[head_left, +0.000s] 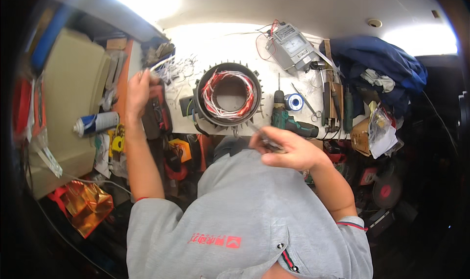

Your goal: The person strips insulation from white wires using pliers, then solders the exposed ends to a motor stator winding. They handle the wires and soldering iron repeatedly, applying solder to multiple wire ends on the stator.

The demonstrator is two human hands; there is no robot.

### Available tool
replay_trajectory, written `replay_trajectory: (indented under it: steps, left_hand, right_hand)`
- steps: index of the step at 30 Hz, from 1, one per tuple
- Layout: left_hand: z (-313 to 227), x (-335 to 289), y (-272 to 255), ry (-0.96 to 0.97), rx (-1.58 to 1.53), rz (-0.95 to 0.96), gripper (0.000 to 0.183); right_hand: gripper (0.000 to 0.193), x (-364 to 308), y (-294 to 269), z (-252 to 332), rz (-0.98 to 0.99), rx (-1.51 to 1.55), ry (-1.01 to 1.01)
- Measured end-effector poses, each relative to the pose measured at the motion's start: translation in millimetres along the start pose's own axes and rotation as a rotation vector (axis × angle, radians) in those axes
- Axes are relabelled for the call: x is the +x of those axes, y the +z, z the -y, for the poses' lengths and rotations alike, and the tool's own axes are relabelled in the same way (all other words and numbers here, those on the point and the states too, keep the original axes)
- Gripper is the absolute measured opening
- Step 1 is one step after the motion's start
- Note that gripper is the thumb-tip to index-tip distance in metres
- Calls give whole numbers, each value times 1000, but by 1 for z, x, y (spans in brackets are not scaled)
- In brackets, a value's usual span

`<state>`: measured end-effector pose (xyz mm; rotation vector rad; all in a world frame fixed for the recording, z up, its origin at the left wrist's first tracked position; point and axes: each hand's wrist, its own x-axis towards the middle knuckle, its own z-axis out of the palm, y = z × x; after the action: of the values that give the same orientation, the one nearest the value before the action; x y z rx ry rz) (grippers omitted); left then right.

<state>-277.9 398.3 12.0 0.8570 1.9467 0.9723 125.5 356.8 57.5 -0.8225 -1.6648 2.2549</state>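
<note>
A motor stator (200,95) with a finned dark housing stands on the white bench, with red and white windings (209,106) ringed inside its bore. To its left, my left hand (139,94) is raised with closed fingers, and a thin white strip (164,66) reaches from them toward a heap of white scraps (183,68). My right hand (289,149) is in front of the bench, just right of the stator. Its fingers are wrapped round a small dark hand tool (269,143) with a thin metal tip; blur hides its exact kind.
Right of the stator lie a green cordless drill (293,125), a solder spool (294,102) and scissors (316,115). A grey meter (292,46) with leads stands at the back. Dark blue cloth (379,66) is piled at the right. A spray can (97,123) lies at the left.
</note>
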Motion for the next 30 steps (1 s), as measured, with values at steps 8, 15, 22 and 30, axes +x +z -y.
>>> replay_trajectory:
  steps: [8, 15, 22, 30]
  left_hand:
    - [-80, 20, 81, 313, 279, 465, 23]
    - [-24, 145, 244, 103, 650, 1093, 18]
    - [-31, 150, 259, -75, 726, 1131, 65]
    - [-110, 45, 162, 321, 244, 607, 40]
  right_hand:
    - [37, -69, -40, -79, -1011, 146, 150]
    - [62, -54, -47, -145, -1174, -367, 299]
    - [68, -27, -67, -168, -1262, -492, 427]
    - [70, -15, -142, -186, -1210, -556, 611]
